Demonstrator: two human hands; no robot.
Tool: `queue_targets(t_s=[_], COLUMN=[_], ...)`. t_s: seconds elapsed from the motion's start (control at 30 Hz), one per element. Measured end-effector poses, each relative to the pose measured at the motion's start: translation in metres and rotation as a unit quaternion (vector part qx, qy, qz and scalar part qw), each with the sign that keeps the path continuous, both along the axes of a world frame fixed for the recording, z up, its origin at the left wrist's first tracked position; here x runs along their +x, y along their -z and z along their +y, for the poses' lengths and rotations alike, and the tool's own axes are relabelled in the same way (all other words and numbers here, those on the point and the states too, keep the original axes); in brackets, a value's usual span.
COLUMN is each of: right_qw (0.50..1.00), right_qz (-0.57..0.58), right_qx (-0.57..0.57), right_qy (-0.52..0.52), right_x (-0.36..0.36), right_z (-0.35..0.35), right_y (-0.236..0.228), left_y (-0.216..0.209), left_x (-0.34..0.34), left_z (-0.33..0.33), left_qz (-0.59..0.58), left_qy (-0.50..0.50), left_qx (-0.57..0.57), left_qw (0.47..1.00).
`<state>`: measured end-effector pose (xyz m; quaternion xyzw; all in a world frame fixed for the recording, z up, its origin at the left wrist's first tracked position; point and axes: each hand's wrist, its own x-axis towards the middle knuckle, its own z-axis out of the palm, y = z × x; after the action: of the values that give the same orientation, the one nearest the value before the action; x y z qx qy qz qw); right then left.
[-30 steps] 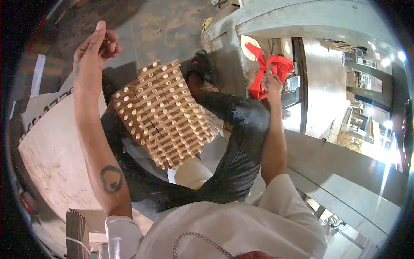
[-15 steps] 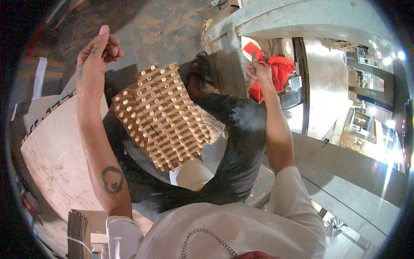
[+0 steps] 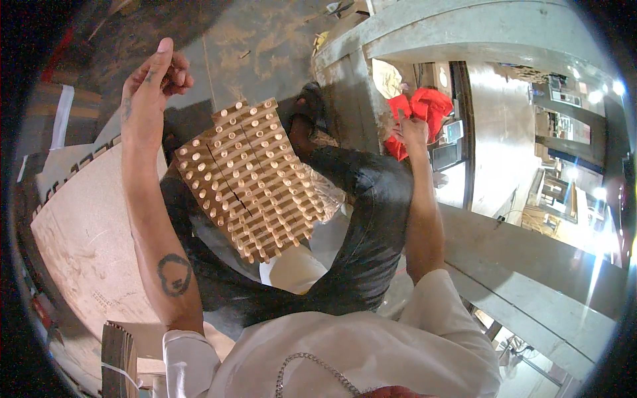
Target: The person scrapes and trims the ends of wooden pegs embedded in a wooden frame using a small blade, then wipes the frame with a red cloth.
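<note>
My left hand [image 3: 158,74] is raised at the upper left, its fingers curled and its thumb pointing up; what they hold, if anything, is hidden. Over at the right, my right hand [image 3: 413,131] is closed round a thin grey tool [image 3: 400,115], whose exact kind I cannot make out. That hand is against a crumpled red cloth or plastic bag [image 3: 431,106]. Between my knees stands a stack of wooden strips with rows of round pale pegs [image 3: 255,176] sticking out, tilted, with neither hand touching it.
A pale wooden board [image 3: 86,232] lies to my left. On the right, a grey-green bench structure [image 3: 517,259] runs along, with a phone-like device [image 3: 454,131] near the red material. A white bucket-like seat [image 3: 295,270] shows under me. Clear plastic [image 3: 325,192] hangs beside the pegs.
My right hand has lowered slightly toward me, and the thin grey tool has come down against the red material, which has shifted. My left hand has barely moved.
</note>
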<state>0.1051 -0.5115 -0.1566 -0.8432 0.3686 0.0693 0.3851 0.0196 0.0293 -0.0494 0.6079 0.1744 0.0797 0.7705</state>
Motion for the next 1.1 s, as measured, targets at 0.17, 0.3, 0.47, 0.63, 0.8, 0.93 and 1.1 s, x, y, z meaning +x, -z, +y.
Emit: queue_targets(t_s=[0.17, 0.3, 0.47, 0.63, 0.8, 0.93, 1.1], right_qw=[0.988, 0.911, 0.797, 0.761, 0.785, 0.787, 0.762], right_qz=[-0.095, -0.266, -0.376, -0.419, -0.346, -0.303, -0.241], right_qx=[-0.068, -0.197, -0.123, 0.084, 0.214, 0.255, 0.464], right_qy=[-0.105, -0.246, -0.457, -0.488, -0.468, -0.473, -0.381], right_x=[-0.016, -0.022, -0.034, -0.032, -0.04, -0.047, -0.045], right_z=[0.034, 0.109, 0.22, 0.288, 0.309, 0.32, 0.333], right_y=[-0.049, -0.104, -0.16, -0.163, -0.15, -0.146, -0.141], left_y=[0.0, -0.004, -0.009, -0.019, -0.02, -0.014, -0.011], left_x=[0.0, 0.002, -0.001, -0.005, -0.007, -0.009, -0.009], left_z=[-0.001, -0.006, -0.01, -0.014, -0.019, -0.014, -0.009], left_qz=[-0.017, 0.009, 0.011, -0.02, -0.033, -0.062, -0.078], left_qy=[0.026, 0.011, 0.019, 0.059, 0.073, 0.088, 0.095], left_qx=[0.008, 0.038, 0.072, 0.057, 0.094, 0.132, 0.076], left_qw=[0.999, 0.999, 0.997, 0.996, 0.992, 0.985, 0.99])
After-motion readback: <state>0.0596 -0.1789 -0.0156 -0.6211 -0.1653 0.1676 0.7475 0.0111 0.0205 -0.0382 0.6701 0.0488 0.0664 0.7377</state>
